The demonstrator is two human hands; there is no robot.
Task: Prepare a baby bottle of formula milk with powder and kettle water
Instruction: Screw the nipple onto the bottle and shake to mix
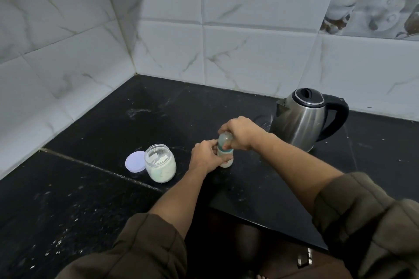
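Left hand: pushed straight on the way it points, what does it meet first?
The baby bottle, which the left hand grips around its body. Beyond it the line seems to head toward the kettle, though depth is unclear.

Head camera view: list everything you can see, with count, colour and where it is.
baby bottle: one, clear with a teal ring, upright at the counter's middle
kettle: one, steel with a black handle, back right
powder jar: one, clear, open, pale powder inside, left of the bottle
jar lid: one, pale lilac, flat beside the jar's left
countertop: one, black
wall tiles: several, white marbled, behind
left hand: grips the bottle's body
right hand: grips the bottle's top
sleeves: two, olive-brown, bottom
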